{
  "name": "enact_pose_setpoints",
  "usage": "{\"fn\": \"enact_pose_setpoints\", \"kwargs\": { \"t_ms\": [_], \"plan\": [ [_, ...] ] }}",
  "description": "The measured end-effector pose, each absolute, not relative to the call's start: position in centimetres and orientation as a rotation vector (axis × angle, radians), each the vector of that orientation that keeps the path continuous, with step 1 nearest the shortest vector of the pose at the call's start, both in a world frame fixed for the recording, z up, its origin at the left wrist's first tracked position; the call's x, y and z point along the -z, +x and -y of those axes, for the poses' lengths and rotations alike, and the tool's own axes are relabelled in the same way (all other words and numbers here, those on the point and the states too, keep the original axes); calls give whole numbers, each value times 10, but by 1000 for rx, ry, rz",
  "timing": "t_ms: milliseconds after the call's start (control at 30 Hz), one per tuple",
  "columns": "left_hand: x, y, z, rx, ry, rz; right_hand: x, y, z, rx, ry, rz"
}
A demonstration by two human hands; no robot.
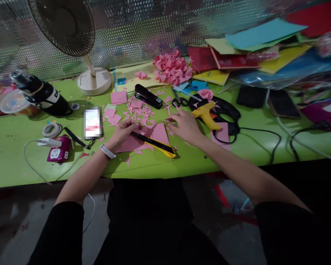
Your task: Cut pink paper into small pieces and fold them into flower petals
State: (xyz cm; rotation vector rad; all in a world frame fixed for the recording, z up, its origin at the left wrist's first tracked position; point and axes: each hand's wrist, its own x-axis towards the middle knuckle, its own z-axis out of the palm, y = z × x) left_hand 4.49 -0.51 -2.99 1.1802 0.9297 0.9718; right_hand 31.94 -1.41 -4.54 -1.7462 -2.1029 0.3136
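Note:
My left hand [124, 131] rests over pink paper, its fingers curled together at the edge of a heap of pink scraps [140, 110]. What lies between those fingertips, if anything, is too small to make out. To the right, my right hand [183, 124] hovers low over the table, fingers stretched and apart, close to some scraps. Between the hands a yellow and black utility knife [157, 144] lies across pink paper sheets [160, 132]. Behind them are a black stapler [148, 96] and scissors [180, 101]. A yellow glue gun [206, 115] lies right of my right hand.
A pile of folded pink paper pieces [172, 68] stands at the back. On the left are a white fan [93, 81], a black bottle [46, 95], a tape roll [52, 129] and a phone [92, 123]. Cables and stacked coloured paper [264, 35] occupy the right.

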Motion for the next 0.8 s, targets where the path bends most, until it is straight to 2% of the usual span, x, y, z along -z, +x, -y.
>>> {"fn": "enact_pose_setpoints", "kwargs": {
  "t_ms": [367, 467, 667, 800],
  "plan": [
    [32, 44, 5, -977, 1181, -930, 38, 310, 18, -304, -1515, 2274],
    [32, 45, 5, -980, 1186, -928, 40, 304, 23, -274, -1348, 2306],
    [30, 46, 6, -946, 1163, -928, 50, 303, 29, -389, -977, 2712],
    [31, 44, 5, -936, 1177, -931, 55, 314, 32, -250, -1091, 2828]
  ]
}}
